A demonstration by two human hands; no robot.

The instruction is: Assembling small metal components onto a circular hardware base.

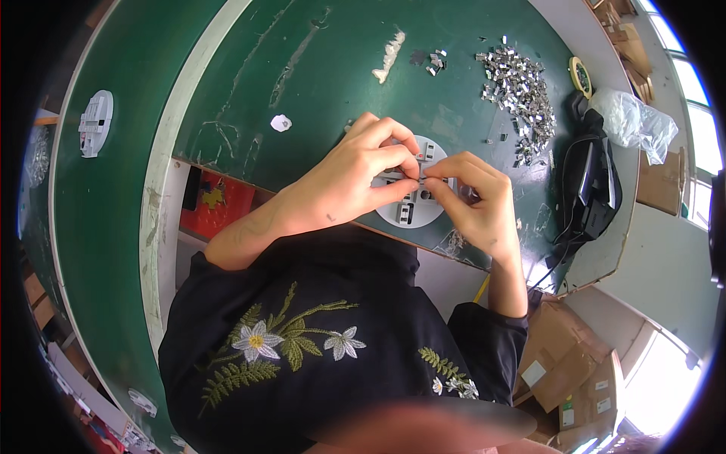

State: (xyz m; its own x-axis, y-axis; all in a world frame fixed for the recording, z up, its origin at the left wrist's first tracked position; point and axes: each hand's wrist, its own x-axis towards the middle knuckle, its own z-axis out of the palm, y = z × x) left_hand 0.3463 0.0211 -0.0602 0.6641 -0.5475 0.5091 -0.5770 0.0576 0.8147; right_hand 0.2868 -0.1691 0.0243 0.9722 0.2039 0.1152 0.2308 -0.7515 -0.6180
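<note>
A round white plastic part [427, 215] with raised slots and small dark and metallic pieces lies at the front edge of the green bench [318, 76]. Over it, my left hand [361, 163] comes in from the left, thumb and fingertips pinched together near its middle. My right hand [482, 200] meets it from the other side, thumb and forefinger also closed in a pinch. The fingertips nearly touch, and whatever lies between them is too small to make out. Both hands cover much of the white part's upper and middle area.
A heap of small shiny metal clips [522, 94] spreads across the far right, near a smaller cluster [436, 63]. A black bag-like object [588, 193] and a clear plastic bag [631, 117] line the right edge. Another white part [96, 125] lies left. Cardboard boxes [556, 348] stand lower right.
</note>
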